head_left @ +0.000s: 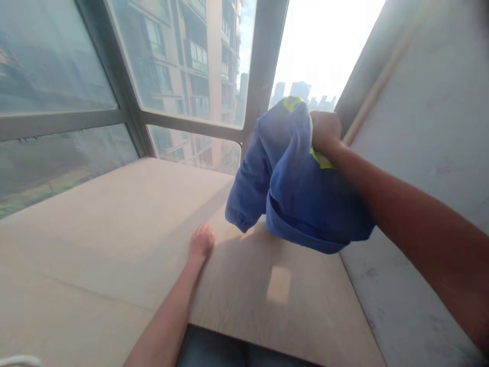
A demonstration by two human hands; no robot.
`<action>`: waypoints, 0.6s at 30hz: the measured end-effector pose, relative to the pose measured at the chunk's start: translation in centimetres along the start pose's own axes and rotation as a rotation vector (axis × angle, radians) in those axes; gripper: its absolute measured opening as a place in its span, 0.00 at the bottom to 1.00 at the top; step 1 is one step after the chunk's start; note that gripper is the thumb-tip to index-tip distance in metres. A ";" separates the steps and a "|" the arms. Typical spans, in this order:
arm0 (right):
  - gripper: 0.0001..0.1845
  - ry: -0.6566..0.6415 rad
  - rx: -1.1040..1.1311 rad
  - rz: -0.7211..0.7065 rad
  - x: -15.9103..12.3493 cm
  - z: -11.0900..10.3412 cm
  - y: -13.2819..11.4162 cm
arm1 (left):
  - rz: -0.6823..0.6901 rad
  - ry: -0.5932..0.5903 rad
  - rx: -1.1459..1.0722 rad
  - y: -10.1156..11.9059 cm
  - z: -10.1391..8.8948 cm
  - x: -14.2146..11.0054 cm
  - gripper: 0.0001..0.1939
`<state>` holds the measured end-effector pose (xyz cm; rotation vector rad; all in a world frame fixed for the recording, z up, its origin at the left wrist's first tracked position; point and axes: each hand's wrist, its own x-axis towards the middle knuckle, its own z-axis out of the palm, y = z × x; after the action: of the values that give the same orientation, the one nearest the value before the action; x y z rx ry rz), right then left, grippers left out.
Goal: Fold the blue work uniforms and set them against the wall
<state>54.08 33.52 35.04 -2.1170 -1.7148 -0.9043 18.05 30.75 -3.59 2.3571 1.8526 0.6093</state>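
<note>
Hanging above the ledge point(133, 214), the blue top point(290, 188) is held up, clenched in the right hand point(326, 130); the left hand point(202, 241) is rested there, its grip unclear. Any lowering would presumably call for steady control.

I could read no text, label, brand, number or sign. Checked the garment point(294, 204), with its yellow-green trim, the tabletop point(145, 209), the wall point(431, 148), the window frame point(263, 66) and the building point(214, 56) outside: nothing legible to me.
</note>
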 end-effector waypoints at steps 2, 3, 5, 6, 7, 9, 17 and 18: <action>0.29 -0.043 0.081 0.004 -0.9 0.8 -2.6 | 0.002 0.020 -0.024 -0.3 -0.6 -1.6 0.16; 0.28 -0.068 0.144 0.007 -1.4 1.4 -3.9 | -0.016 0.040 -0.032 -0.5 -0.8 -2.4 0.17; 0.27 -0.156 0.262 0.005 -2.6 3.2 -6.3 | -0.122 0.126 -0.070 -1.2 -1.1 -4.3 0.20; 0.27 -0.215 0.309 -0.003 -3.4 4.3 -7.3 | -0.202 0.188 -0.104 -1.6 -1.2 -5.1 0.21; 0.25 -0.274 0.341 -0.020 -4.4 5.4 -8.3 | -0.289 0.255 -0.148 -1.9 -1.2 -6.0 0.22; 0.22 -0.366 0.364 -0.083 -7.3 7.7 -9.8 | -0.420 0.358 -0.243 -2.5 -1.4 -7.2 0.23; 0.20 -0.512 0.460 -0.253 -27.0 15.2 -14.1 | -0.256 0.254 -0.171 -1.9 -0.5 -7.7 0.31; 0.21 -0.498 0.466 -0.245 -29.1 15.8 -14.7 | -0.236 0.266 -0.149 -1.7 -0.5 -7.7 0.33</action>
<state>41.74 23.64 2.49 -1.9310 -2.1879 0.0142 14.84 23.80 -5.62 2.0065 2.0663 1.0318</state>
